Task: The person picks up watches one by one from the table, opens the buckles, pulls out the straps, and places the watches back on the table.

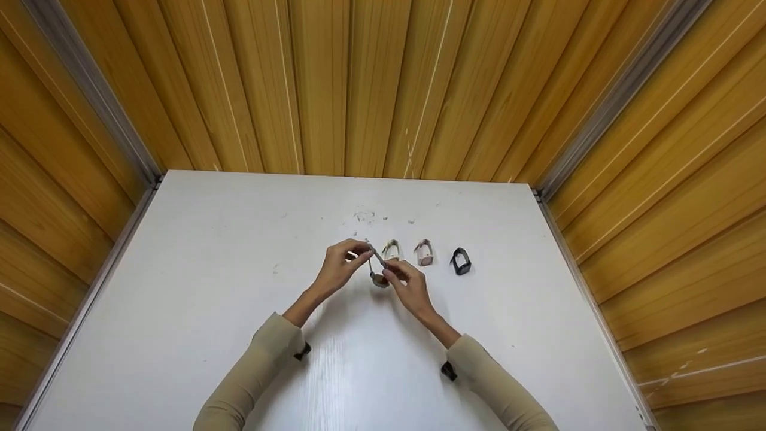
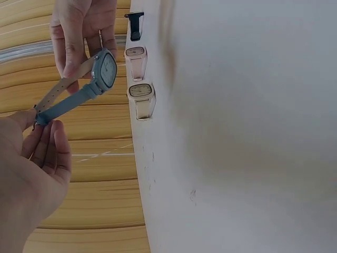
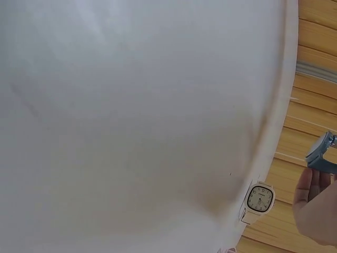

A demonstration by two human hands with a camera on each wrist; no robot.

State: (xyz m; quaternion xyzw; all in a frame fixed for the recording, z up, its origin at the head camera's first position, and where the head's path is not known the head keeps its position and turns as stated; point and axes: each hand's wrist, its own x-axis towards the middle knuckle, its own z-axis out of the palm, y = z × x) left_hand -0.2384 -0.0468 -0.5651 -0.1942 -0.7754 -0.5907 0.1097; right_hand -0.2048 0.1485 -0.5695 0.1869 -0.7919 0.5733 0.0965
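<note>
A blue-grey wristwatch point(image 2: 105, 70) is held above the white table between both hands. In the left wrist view, the left hand point(image 2: 39, 168) pinches the strap point(image 2: 66, 106) at its buckle end, and the strap forms a loop. The right hand point(image 2: 87, 31) grips the other strap part near the watch case. The head view shows the left hand point(image 1: 340, 268) and right hand point(image 1: 413, 288) close together, the watch between their fingertips. At the edge of the right wrist view are part of the watch point(image 3: 320, 158) and the right hand point(image 3: 318, 211).
On the white table point(image 1: 359, 371), a cream watch point(image 1: 392, 250), a pink watch point(image 1: 425, 254) and a black watch point(image 1: 461, 261) stand in a row just beyond and right of the hands. Wood-patterned walls point(image 1: 371, 90) rise behind and at both sides.
</note>
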